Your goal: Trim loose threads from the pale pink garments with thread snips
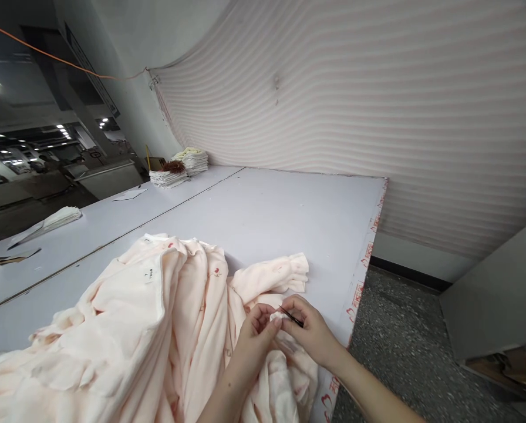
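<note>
Pinching cloth (277, 316) — left fingers (261, 312), right fingers (296, 304) with dark tool (294, 318) — between lettered label (149, 275) and red-printed edging (355, 295).

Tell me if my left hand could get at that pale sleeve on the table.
Probably yes: the pale sleeve lies just beyond your left hand, nothing visibly between, though that hand's pinching white fabric.

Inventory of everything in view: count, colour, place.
garments: several, pale pink, table front
pointed tool: 1, dark, right hand
folded stacks: 2, mostly white, far end
fibrous bundle: 1, russet, atop stack
folded pile: 1, white, table left
flat sheet: 1, white, table left
table: 1, pale grey, centre
striped cloth: 1, pale pink, wall
cord: 1, orange, upper left
cabinet: 1, grey, right
floor: 1, speckled grey, right
background: dim, uncountable
left hand: 1, on fabric
right hand: 1, beside left
</note>
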A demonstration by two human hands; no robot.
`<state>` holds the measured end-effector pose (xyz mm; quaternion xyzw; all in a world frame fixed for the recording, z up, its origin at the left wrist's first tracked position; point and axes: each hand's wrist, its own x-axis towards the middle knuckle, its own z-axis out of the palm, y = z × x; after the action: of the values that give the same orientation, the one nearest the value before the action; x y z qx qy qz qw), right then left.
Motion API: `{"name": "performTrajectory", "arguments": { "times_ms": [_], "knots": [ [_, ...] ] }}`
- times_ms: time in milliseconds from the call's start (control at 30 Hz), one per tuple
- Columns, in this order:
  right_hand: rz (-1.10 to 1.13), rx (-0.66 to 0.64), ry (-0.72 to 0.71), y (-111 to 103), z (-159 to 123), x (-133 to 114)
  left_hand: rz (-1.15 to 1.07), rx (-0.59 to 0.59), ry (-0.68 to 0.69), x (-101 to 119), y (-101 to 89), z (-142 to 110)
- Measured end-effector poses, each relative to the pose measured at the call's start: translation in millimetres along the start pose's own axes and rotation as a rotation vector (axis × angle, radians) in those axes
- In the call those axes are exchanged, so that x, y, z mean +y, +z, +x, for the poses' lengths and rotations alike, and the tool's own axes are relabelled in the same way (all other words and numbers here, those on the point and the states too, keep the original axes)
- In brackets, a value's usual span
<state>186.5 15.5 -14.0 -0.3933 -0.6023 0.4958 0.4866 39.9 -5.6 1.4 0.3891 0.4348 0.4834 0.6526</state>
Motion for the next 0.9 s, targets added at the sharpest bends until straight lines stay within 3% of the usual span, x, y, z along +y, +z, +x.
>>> {"name": "performTrajectory", "arguments": {
  "times_ms": [200,333,400,533,667,900],
  "knots": [
    [-0.029,-0.094,0.134,-11,-2,-9,0.158,0.003,-0.02,-3,-4.6,3],
    [-0.225,-0.073,0.013,-10,-9,-8,0.227,-0.119,-0.064,0,-5.0,4],
    [-0.267,-0.027,-0.004,-6,-10,-4,0.261,-0.113,-0.042,2,-2.3,3],
    [-0.147,0.054,0.073,-4,-10,-3,0.121,0.016,-0.056,0,4.1,0],
    [-0.156,-0.008,0.074,-12,-13,-11,-0.085,0.086,-0.075,0,6.9,-1],
    [-0.299,-0.036,0.068,-13,-13,-15,-0.099,0.079,-0.077,-1,11.5,-3]
  ]
}}
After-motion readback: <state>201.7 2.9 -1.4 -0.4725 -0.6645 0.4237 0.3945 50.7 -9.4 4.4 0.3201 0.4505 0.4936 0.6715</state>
